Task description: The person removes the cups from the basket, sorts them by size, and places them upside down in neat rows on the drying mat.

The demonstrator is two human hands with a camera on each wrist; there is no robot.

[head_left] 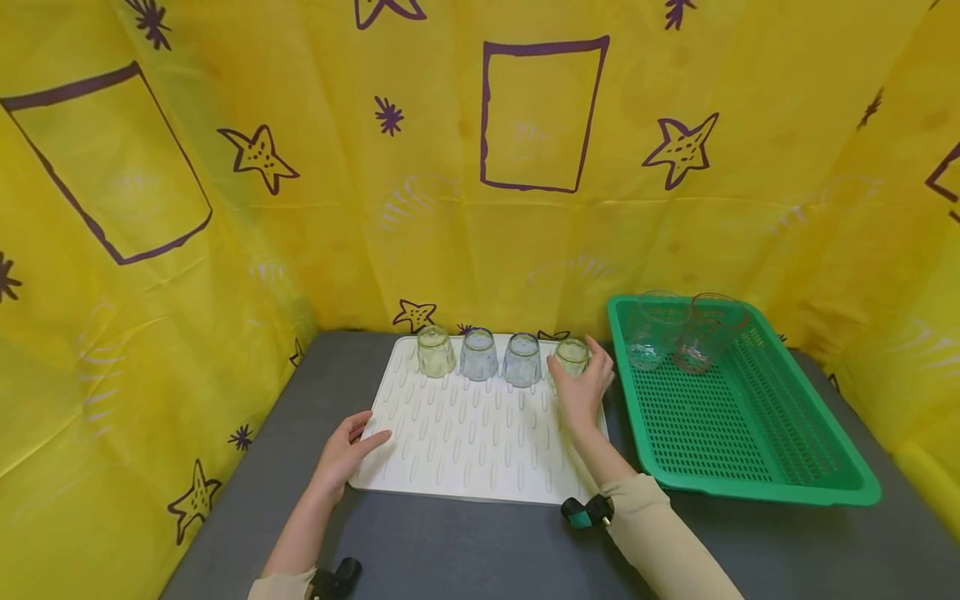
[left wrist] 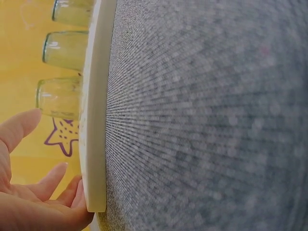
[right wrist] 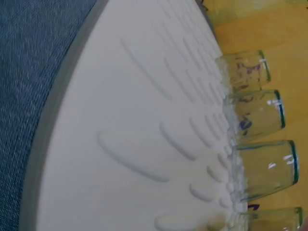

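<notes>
Gripping the green tumbler [head_left: 572, 353] right of the head view's centre, the right hand [head_left: 582, 394] could, drifting left, topple the nearest blue tumbler [head_left: 522, 363]; the left hand [head_left: 342, 454], fingers apart, touches the white tray [head_left: 453, 450].

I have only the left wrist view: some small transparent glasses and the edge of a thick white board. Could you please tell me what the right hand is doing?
Observer: The person's right hand grips a small yellow-green transparent glass at the right end of the row.

Operator: Thank you. How many glasses does this row have in total?

Observer: Four, counting the gripped one; the other three glasses stand to its left on the white ridged rectangular board.

Operator: And what is placed to the right of the board, please?

Observer: A green plastic rectangular basket, holding a tall clear glass and a tall pink-tinted glass.
</notes>
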